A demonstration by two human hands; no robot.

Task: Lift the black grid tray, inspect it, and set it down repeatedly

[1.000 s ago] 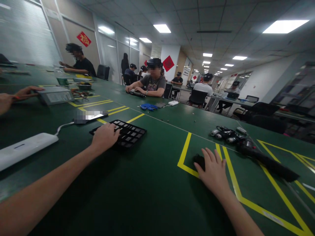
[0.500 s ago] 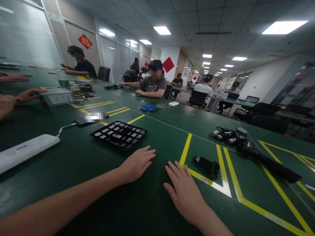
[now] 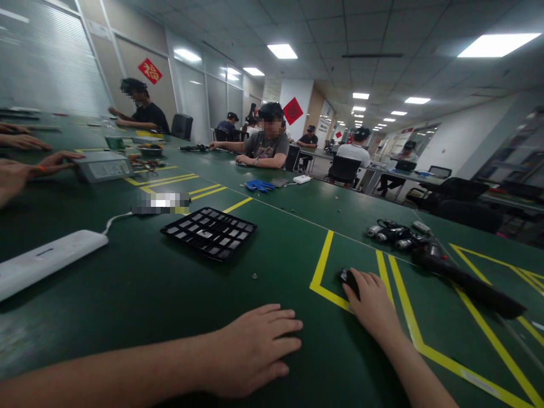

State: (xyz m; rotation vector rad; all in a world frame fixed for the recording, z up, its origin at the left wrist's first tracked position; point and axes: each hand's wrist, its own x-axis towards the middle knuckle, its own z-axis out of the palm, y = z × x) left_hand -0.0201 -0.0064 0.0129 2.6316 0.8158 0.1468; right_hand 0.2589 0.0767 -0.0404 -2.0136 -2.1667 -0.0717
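My left hand (image 3: 255,348) rests palm down over the green table (image 3: 182,306), fingers spread and holding nothing. My right hand (image 3: 376,303) is on a small black plastic piece (image 3: 349,279) with white lettering at one end, inside a yellow-taped area. Thumb and fingers curve around the piece and cover most of it. Beyond my left hand lies a flat black grid panel (image 3: 208,233) with greyish squares. Between panel and hand is a tiny pale bit (image 3: 254,276), too small to name.
Right of my right hand lie a long black tool (image 3: 467,277) and metal-ended cylinders (image 3: 402,241). At left are a white power strip (image 3: 51,258) and a grey metal box (image 3: 104,166) near another person's hand (image 3: 55,163). A blue glove (image 3: 259,186) lies farther back. Across the table sits a person (image 3: 267,144).
My right hand has moved right and forward onto the black plastic piece and closed around it. My left hand has drawn back toward me and slightly right, uncovering the tiny pale bit.
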